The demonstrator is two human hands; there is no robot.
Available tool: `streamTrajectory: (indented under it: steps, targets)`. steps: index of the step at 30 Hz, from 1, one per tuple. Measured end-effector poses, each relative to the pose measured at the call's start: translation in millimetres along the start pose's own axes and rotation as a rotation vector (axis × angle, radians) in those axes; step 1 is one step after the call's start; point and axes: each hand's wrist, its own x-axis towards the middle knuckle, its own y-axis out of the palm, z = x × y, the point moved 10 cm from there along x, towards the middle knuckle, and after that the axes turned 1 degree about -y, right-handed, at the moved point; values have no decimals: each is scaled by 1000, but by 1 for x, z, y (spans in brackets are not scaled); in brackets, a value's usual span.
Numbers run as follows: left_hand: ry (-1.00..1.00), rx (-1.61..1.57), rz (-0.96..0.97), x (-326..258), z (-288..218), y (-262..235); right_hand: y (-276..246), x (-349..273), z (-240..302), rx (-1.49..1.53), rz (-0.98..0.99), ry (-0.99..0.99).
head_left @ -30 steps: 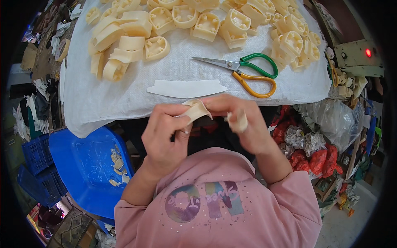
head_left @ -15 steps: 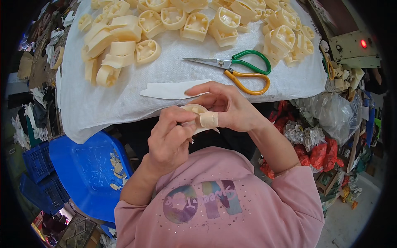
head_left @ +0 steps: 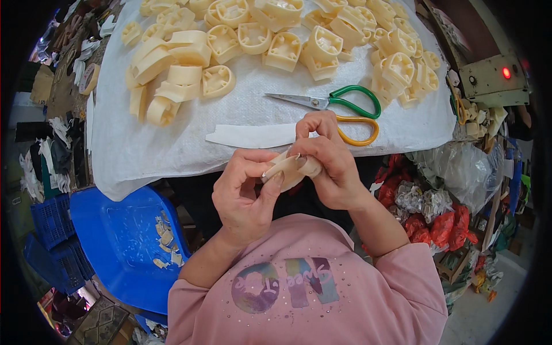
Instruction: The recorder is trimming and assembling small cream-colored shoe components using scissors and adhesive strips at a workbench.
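Observation:
Close in front of my chest, both hands hold a cream plastic shoe heel (head_left: 284,177). My left hand (head_left: 244,190) pinches its left side, with the thumb along the near face. My right hand (head_left: 333,167) grips the other side, its fingers curled at the upper edge. A beige wrap (head_left: 310,166) circles my right thumb. Part of the heel is hidden behind the fingers. Just beyond lies a cut white strip (head_left: 250,135), its right end hidden by my right hand. Scissors (head_left: 313,103) with one green and one orange handle lie behind it, blades pointing left.
Several cream heels (head_left: 284,50) are heaped along the far side of the white cloth-covered table (head_left: 241,106). A blue bin (head_left: 118,241) with scraps stands at the lower left. Red plastic bags (head_left: 443,218) and clear plastic (head_left: 471,178) lie at the right.
The heel has been turned, so its smooth curved face shows. My left thumb has moved onto that face, and my right fingers have curled in from their stretched pose. The view has shifted slightly.

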Motion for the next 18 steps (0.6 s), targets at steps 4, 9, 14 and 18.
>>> streamTrajectory:
  steps: [4,9,14,18]
  targets:
    - [15,-59,-15,4,4,3,-3,-1,-3,-75,-77,56]
    - [1,-57,13,9,7,2,-5,1,-12,84,-4,123]
    - [-99,-68,99,5,9,10,-9,8,18,-279,10,-71]
    - [-211,-151,124,-1,19,18,-5,3,8,-183,31,30]
